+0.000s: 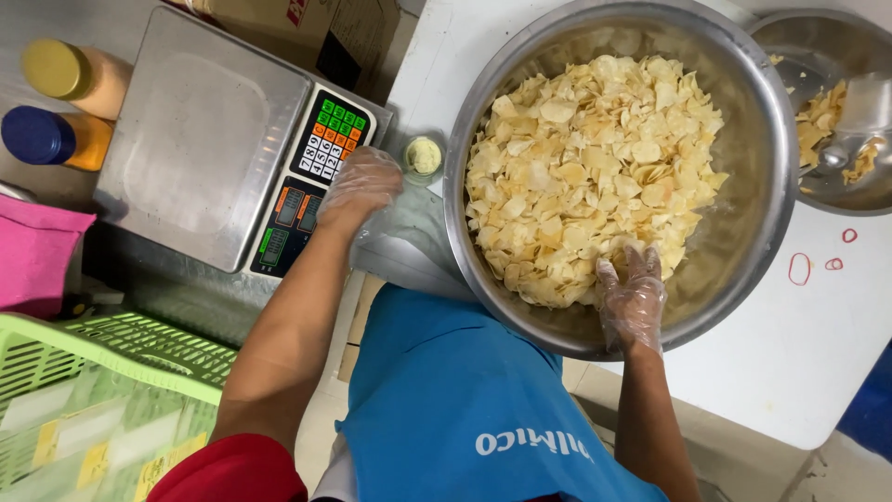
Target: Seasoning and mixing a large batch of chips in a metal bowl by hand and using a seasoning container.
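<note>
Head view looks straight down at a person in a blue apron working at a white table (790, 372). Right hand (632, 296), in a thin clear plastic glove, sits inside the big steel bowl (776, 186) at its near rim, fingers spread and slightly curled, tips pushed into the near edge of the chip pile (590, 167); fingers loosely open, not closed on any single chip as far as visible. Left hand (360, 186), also gloved, is out over the keypad end of the digital scale (204, 130), just left of the bowl, fingers bent down and bunched; cannot tell whether it pinches a clear plastic bag (409, 237) that lies between scale and bowl or just rests there. The bowl is full nearly to the brim with pale chips, so the bulk looks untouched. Scale platform is bare, nothing weighed on it now. No filled bag visible anywhere in view, so portioning looks at or near its start, judging from this layout only. Small round cup of pale powder (424, 156) stands between scale and bowl, touching neither hand. Second steel bowl (827, 56) at top right holds a few chips and a scoop-like thing. Two bottles (65, 102) sit left of the scale, green basket (111, 372) lower left, red rubber bands (799, 270) on the table at right.
</note>
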